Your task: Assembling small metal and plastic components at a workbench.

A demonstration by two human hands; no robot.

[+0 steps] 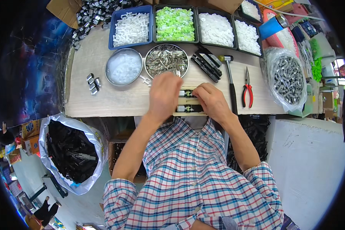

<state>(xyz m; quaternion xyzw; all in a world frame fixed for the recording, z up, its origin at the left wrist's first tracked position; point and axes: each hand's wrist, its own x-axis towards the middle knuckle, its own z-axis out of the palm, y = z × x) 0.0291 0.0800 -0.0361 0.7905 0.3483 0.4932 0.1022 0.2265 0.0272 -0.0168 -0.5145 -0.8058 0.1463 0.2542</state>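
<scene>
Two small black-and-green assemblies sit on a pale fixture strip at frame centre: the upper assembly (187,93) and the lower assembly (189,109). The right hand (212,101) has its grip pinched on the right end of the upper assembly. The left hand (164,95) covers the strip's left end; its grip state cannot be determined. Judged from this, both units are seated but not finished.

Above on the bench (115,100): a steel bowl of metal pins (166,60), a steel bowl of clear parts (123,68), a blue tray of white pieces (131,28), a tray of green pieces (175,23).
</scene>
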